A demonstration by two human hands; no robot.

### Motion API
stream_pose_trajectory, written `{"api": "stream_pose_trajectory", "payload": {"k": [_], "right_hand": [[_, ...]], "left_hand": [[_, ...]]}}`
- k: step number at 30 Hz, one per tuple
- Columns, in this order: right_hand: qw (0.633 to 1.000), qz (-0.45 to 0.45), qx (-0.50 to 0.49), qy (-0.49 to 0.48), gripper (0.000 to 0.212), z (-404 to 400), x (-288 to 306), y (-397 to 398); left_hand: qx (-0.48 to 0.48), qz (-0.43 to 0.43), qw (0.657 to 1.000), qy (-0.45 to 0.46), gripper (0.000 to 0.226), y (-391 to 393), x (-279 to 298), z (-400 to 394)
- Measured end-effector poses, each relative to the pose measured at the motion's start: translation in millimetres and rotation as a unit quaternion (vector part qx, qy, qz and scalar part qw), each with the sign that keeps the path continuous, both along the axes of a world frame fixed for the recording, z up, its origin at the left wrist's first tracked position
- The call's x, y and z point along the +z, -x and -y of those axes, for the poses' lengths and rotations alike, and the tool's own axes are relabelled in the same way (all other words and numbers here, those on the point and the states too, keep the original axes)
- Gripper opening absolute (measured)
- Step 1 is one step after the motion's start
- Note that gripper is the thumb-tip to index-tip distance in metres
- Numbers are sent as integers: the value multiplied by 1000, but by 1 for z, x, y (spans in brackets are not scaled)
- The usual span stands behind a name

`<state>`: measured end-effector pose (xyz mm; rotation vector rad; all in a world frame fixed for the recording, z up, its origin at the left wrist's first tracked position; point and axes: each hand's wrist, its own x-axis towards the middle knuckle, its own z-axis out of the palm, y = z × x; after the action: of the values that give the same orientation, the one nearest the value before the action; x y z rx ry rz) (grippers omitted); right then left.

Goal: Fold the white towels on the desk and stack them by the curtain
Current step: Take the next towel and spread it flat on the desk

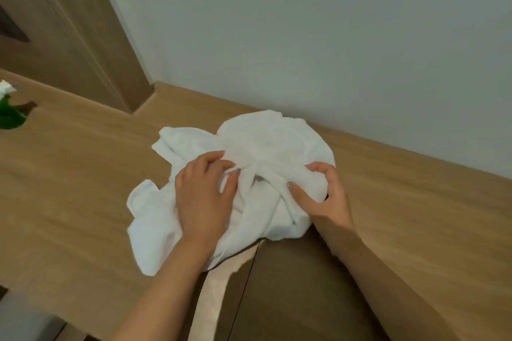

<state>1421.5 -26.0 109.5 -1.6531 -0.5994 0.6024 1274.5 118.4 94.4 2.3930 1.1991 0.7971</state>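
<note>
A crumpled heap of white towels (266, 144) lies on the wooden desk (77, 174), close to the wall. My left hand (203, 194) lies on the heap's left half, its fingers curled into a fold of cloth. My right hand (324, 194) grips a bunched fold on the right side of the heap, thumb on top and fingers tucked behind it. Part of the heap hangs slightly over the desk's front cut-out. No curtain is in view.
A pale wall (332, 36) runs behind the desk. A wooden panel (69, 36) stands at the back left. A green plant with a white flower (8, 111) sits at the far left edge. A dark wooden surface (291, 285) lies below the desk's front.
</note>
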Motion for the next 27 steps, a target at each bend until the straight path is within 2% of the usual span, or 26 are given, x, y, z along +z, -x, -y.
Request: {"api": "stream_pose_trajectory", "payload": {"k": [5,8,15,23,27], "right_hand": [[998,31,-26,-39,28,7,-16,-1],[997,58,-29,-39,28,17,-22,-1],[994,97,-30,-41,31,17,-32,-4],[992,119,-15,-31,19,77,-35,-2],[989,147,-5,-12,11,127,-38,-7]], "left_hand": [[-43,-5,997,-66,16,-9,-13,-17],[-55,-1,994,-96,19,-9,-17,-20],[-72,-21,993,-96,25,-3,-15,-16],[-1,-7,999,-37,28,27,-6,26],[12,132,988,80,33,43,12,48]]}}
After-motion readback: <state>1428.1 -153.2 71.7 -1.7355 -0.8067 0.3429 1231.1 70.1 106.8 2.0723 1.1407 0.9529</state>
